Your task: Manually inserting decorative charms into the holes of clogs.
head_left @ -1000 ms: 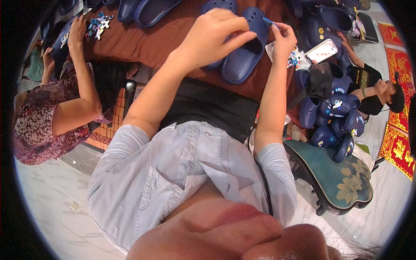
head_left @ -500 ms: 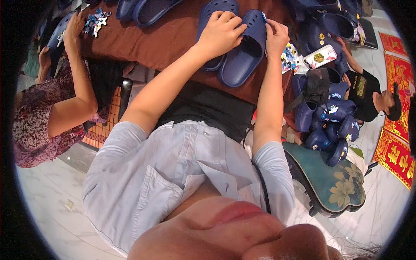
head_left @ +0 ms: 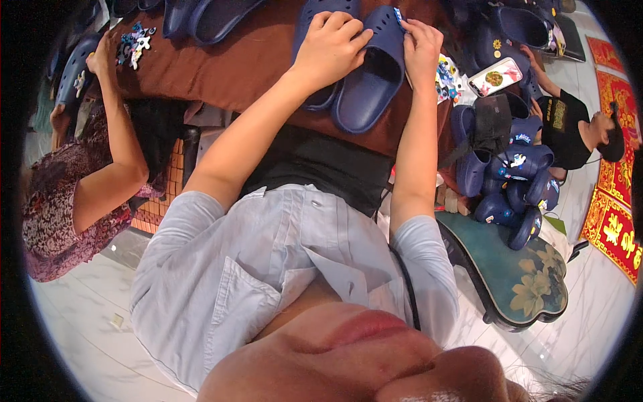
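Clog (head_left: 365,87), navy blue foam with round holes across its upper, is lying on the brown-covered table (head_left: 228,63) at the upper middle of the frame, just beside a second clog of the same colour. It is looking light, soft and springy rather than stiff, not fragile, with a matte skin that should not be slipping; the thick toe and side wall are the surest places to be taking hold. The left hand (head_left: 331,43) is curling closed over the toe region, pressing on the upper. The right hand (head_left: 420,40) is pinching the clog's far rim near a small blue tab. At the upper right, small colourful shoe charms (head_left: 447,74) are lying near a phone (head_left: 499,75).
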`<state>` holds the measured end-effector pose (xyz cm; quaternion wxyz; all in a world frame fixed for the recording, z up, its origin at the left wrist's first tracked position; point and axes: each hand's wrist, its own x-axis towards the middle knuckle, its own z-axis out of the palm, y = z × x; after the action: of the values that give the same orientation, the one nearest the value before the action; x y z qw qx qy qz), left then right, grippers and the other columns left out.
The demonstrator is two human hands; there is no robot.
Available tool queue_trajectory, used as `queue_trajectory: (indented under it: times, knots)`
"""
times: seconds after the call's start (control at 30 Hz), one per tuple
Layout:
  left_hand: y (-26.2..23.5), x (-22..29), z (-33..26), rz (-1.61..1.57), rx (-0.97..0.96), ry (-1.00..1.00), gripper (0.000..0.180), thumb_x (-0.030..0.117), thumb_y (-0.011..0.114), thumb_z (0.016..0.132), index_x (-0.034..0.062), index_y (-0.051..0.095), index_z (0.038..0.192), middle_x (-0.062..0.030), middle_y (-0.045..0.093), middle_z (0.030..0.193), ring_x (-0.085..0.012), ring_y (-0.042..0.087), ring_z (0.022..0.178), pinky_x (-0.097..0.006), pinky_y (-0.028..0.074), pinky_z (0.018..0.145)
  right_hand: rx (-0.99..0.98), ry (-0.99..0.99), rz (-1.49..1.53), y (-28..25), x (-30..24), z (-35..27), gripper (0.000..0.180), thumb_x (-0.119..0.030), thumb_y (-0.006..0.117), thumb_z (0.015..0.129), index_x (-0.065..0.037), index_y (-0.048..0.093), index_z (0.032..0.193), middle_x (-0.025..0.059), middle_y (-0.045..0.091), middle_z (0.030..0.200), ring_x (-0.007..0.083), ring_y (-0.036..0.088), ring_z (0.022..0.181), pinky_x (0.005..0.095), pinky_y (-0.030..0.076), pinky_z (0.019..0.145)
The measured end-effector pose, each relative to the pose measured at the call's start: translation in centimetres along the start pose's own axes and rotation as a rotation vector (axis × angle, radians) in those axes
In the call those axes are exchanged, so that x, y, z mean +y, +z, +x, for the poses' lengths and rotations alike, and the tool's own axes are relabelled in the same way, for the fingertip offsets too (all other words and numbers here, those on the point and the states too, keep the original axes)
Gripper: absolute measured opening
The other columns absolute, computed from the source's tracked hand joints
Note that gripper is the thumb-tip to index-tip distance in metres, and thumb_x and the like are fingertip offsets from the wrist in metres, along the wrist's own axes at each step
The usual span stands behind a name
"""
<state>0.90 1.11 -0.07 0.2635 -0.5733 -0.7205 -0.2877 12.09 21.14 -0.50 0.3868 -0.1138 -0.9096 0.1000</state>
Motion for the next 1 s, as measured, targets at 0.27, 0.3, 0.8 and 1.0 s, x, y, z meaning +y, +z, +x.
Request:
queue_trajectory:
  times: [0.27, 0.3, 0.8, 1.0]
  knots:
    - [-0.1, 0.1, 0.1, 0.031, 0.007, -0.001, 0.041, 0.023, 0.077, 0.07, 0.0188, 0.071, 0.111, 0.0033, 0.061, 0.103, -0.0179, 0.056, 0.105, -0.04, 0.041, 0.092, -0.067, 0.001, -0.052, 0.2, 0.6, 0.4, 0.027, 0.003, 0.062, 0.075, -0.009, 0.074, 0.096, 0.0088, 0.066, 0.109, 0.0333, 0.052, 0.11, 0.0422, 0.042, 0.098]
    - [-0.1, 0.1, 0.1, 0.034, 0.002, -0.004, 0.041, 0.023, 0.077, 0.071, 0.0188, 0.071, 0.111, 0.0033, 0.061, 0.103, -0.0179, 0.056, 0.105, -0.04, 0.041, 0.092, -0.067, 0.002, -0.053, 0.2, 0.7, 0.4, 0.027, 0.003, 0.062, 0.075, -0.009, 0.074, 0.096, 0.0088, 0.066, 0.109, 0.0333, 0.052, 0.11, 0.0422, 0.042, 0.098]
    - [0.2, 0.1, 0.2, 0.019, 0.021, 0.004, 0.041, 0.022, 0.076, 0.07, 0.0174, 0.071, 0.111, 0.0027, 0.061, 0.102, -0.0181, 0.056, 0.104, -0.04, 0.041, 0.091, -0.119, 0.069, -0.055, 0.4, 0.6, 0.2, 0.026, 0.0, 0.061, 0.078, -0.009, 0.075, 0.097, 0.0118, 0.066, 0.11, 0.0347, 0.053, 0.109, 0.0434, 0.04, 0.1]
    - [-1.1, 0.3, 0.2, 0.032, -0.011, 0.013, 0.042, 0.022, 0.076, 0.07, 0.0185, 0.07, 0.111, 0.0034, 0.061, 0.102, -0.0179, 0.056, 0.106, -0.04, 0.041, 0.092, 0.05, 0.166, -0.082, -3.1, 1.4, -1.4, 0.029, -0.009, 0.064, 0.085, -0.011, 0.071, 0.113, 0.0123, 0.067, 0.11, 0.0311, 0.055, 0.109, 0.0421, 0.041, 0.098]
